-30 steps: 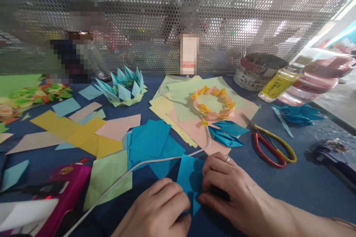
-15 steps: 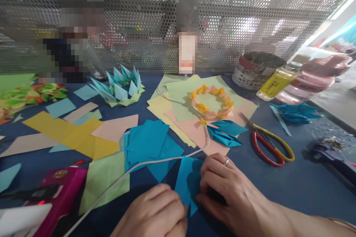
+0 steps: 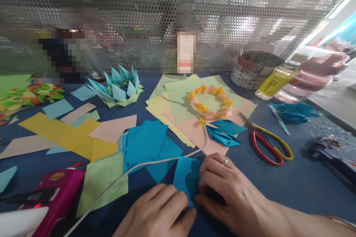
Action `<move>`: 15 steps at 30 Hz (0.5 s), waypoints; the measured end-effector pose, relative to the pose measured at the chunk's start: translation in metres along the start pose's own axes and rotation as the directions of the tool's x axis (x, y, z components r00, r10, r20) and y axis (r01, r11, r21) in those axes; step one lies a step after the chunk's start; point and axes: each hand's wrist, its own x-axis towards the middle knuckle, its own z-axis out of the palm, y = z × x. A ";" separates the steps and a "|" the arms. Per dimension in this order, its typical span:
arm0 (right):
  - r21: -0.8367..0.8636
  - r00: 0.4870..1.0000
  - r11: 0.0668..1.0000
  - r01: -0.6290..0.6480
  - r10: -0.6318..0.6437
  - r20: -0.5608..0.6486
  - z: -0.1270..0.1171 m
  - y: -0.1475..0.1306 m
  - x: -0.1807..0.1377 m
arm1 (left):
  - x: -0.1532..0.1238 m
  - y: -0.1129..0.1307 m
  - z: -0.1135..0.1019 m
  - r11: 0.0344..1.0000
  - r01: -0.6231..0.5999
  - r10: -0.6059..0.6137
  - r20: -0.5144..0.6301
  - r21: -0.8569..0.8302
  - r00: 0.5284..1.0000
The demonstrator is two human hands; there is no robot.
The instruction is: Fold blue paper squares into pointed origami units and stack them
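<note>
A sheet of blue paper [image 3: 185, 174] lies on the table in front of me, between both hands. My right hand [image 3: 226, 187] has its fingers curled on the paper's right edge; a ring is on one finger. With fingers bent and thumb low, my left hand [image 3: 162, 209] closes on the near left edge of the same sheet. Its fingertips are partly hidden. Just beyond lies a stack of blue paper squares [image 3: 146, 140]. Folded blue pieces [image 3: 224, 137] rest past my right hand, beside scissors [image 3: 268, 144] with red and yellow handles.
A white cable [image 3: 151, 162] crosses the table. Left are a magenta device [image 3: 63, 183], yellow strips [image 3: 69, 133] and a light-blue paper ring [image 3: 119, 89]. An orange paper ring [image 3: 211, 100] lies on sheets. Right are bottles [image 3: 278, 77], a round basket [image 3: 253, 74] and a purple tool [image 3: 333, 152].
My left hand has shifted slightly up and right, and its thumb now shows. The near pointed corner of the blue sheet is out of sight. The right hand stays almost in place.
</note>
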 end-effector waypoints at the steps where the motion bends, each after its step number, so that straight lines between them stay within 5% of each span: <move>1: 0.004 1.000 1.000 -0.003 0.003 0.003 0.000 0.000 0.000 | 0.000 0.000 0.000 1.000 0.004 -0.004 -0.001 -0.001 1.000; 15: 0.047 0.998 0.997 -0.061 0.062 -0.012 0.000 -0.001 0.000 | -0.002 0.001 0.012 0.999 0.029 -0.028 0.009 -0.042 1.000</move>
